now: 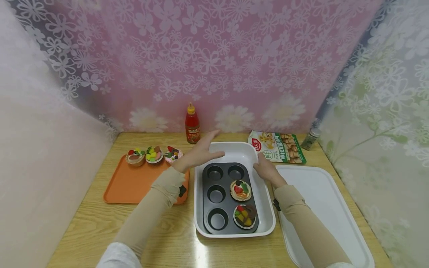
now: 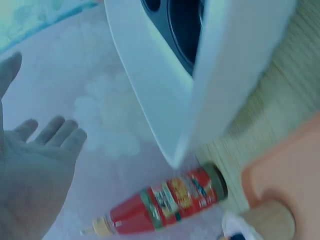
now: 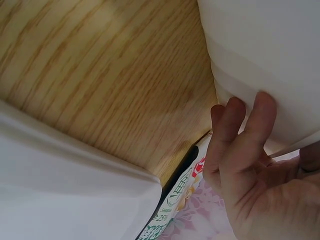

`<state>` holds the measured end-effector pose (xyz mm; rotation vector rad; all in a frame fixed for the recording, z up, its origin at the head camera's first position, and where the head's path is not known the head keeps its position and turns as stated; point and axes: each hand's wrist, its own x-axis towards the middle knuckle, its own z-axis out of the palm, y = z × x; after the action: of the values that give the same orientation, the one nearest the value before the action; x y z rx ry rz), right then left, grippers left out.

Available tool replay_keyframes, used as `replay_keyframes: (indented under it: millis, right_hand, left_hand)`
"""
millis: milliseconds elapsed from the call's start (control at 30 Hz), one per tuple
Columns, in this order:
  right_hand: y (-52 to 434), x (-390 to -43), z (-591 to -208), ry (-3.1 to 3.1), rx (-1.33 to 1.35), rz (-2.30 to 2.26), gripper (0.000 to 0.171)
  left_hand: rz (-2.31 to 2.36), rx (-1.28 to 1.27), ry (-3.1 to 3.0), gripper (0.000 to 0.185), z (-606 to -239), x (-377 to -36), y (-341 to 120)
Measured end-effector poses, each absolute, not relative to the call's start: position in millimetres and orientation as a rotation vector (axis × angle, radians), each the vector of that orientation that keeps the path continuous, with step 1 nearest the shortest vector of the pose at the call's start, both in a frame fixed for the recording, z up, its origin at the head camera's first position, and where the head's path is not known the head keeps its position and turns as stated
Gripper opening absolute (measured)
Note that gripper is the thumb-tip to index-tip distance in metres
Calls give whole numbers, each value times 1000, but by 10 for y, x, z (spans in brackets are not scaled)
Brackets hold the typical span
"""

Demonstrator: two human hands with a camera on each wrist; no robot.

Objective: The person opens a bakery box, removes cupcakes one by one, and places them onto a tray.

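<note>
A deep white rectangular tray (image 1: 271, 223) holds a dark muffin tin (image 1: 229, 216) with six-style round cups. Two fruit tarts, one with a strawberry (image 1: 240, 190) and one with yellow pieces and chocolate (image 1: 244, 216), fill cups on its right side. My right hand (image 1: 266, 171) grips the white tray's right rim; in the right wrist view its fingers (image 3: 262, 112) lie against the outer wall. Over the tray's far left corner, my left hand (image 1: 201, 150) is spread, thumb apart from the fingers, holding nothing. The left wrist view shows that palm (image 2: 37, 165) beside the tray's corner.
An orange tray (image 1: 134, 186) on the left carries three small desserts (image 1: 154, 155) along its back edge. Behind stand a red sauce bottle (image 1: 192, 126), a green-and-white food packet (image 1: 278, 147) and a small jar (image 1: 311, 139). A flat white tray (image 1: 321, 201) lies at right.
</note>
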<state>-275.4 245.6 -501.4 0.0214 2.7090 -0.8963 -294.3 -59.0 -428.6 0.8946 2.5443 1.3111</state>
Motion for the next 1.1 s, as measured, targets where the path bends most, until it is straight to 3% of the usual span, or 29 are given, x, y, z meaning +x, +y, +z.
replay_keyframes:
  millis: [367, 1100]
  right_hand:
    - [2439, -2748, -5013, 2707, 28, -902, 64]
    - [2444, -2696, -4959, 2743, -18, -885, 62]
  left_hand:
    - [1135, 1032, 2314, 93, -4471, -2856, -190]
    - [743, 1122, 2104, 88, -4582, -2694, 59]
